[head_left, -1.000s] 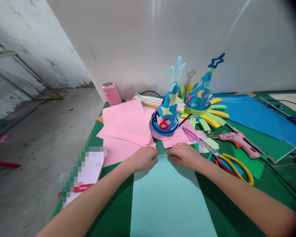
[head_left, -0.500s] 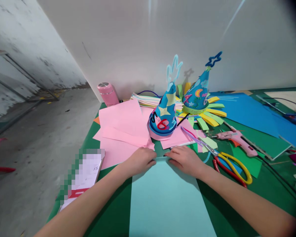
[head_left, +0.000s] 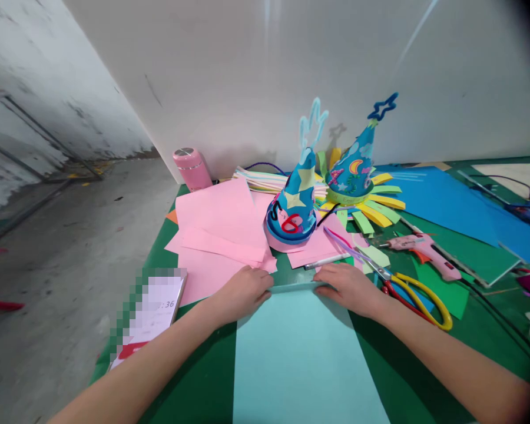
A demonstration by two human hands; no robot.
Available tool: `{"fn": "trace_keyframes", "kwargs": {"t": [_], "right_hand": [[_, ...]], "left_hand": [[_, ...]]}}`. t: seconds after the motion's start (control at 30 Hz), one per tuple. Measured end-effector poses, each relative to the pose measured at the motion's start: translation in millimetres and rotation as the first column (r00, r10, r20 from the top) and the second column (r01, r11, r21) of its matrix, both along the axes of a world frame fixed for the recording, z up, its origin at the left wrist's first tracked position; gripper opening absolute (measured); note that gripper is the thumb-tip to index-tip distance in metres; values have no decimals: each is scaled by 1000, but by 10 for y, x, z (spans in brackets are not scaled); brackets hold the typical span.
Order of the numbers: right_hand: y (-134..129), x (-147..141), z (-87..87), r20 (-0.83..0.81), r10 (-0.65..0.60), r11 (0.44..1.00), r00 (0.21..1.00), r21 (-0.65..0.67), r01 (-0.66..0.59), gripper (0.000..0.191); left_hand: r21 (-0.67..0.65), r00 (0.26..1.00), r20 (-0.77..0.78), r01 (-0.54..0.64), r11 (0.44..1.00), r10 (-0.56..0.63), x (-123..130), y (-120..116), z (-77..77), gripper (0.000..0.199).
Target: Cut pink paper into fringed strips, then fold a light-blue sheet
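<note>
A large sheet of light blue paper lies in front of me, its far edge turned up in a narrow fold. My left hand is closed on the far left corner of this sheet, fingers curled over the fold. At the far right corner my right hand pinches the same edge between thumb and fingers. The fingertips are partly hidden behind the fold. Just beyond the right hand lies a pen. Scissors with yellow and red handles rest to the right of that hand.
Two blue party hats stand at the back. Pink paper and a pink flask are at the left, with a phone near the table's left edge. A pink glue gun and blue sheets lie rightward.
My hands have slid apart along the far edge, the right hand moving right and the left slightly left. The folded strip between them now shows more clearly.
</note>
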State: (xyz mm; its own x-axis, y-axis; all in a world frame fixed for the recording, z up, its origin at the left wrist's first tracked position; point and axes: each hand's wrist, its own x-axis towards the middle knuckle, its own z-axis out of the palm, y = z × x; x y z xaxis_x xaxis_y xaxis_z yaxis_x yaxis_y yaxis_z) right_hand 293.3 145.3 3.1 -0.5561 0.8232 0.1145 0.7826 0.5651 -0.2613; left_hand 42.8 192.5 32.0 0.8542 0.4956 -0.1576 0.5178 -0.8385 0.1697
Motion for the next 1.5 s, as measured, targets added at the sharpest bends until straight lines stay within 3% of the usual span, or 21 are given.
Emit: {"fn": "trace_keyframes", "kwargs": {"t": [0.27,0.5,0.73,0.9,1.17,1.5], "right_hand": [[23,-36,36,28,56,997,998,58,-58,11],[-128,27,-113,2,70,979,998,193,-69,18],[-230,80,-192,-16,60,971,998,235,-54,22],[-233,70,-204,-45,19,971,999,238,-8,20],[-225,-170,-61,-11,-87,973,996,211,88,18],[-175,-367,-121,59,-116,970,992,220,100,16]], "left_hand": [[142,999,-15,48,989,-46,-28,-23,-63,11],[267,994,-27,113,957,-109,-96,-171,-72,15],[383,995,39,68,921,-90,-189,-310,-153,18],[368,996,79,0,930,-31,-212,-331,-191,17],[366,999,2,30,930,-33,-129,-329,-146,16],[308,992,-85,-67,949,98,237,-324,-127,12]]}}
